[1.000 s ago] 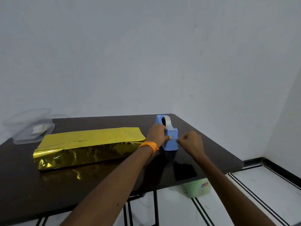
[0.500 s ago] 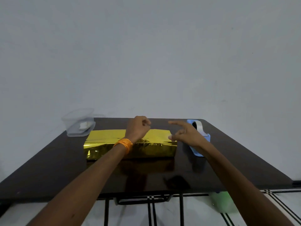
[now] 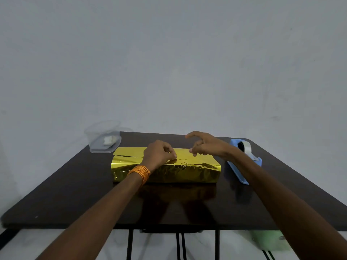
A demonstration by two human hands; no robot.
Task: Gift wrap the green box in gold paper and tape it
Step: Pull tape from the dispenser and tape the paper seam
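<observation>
Gold-wrapped box (image 3: 187,172): bent fingers of the left hand (image 3: 159,152) touch its top, grip unclear; the right hand (image 3: 208,145) hovers above, fingers apart.

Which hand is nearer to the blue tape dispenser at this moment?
Right. The right hand hovers over the right part of the gold-wrapped box, just left of the tape dispenser. The left hand touches the box top near its middle, farther left.
</observation>
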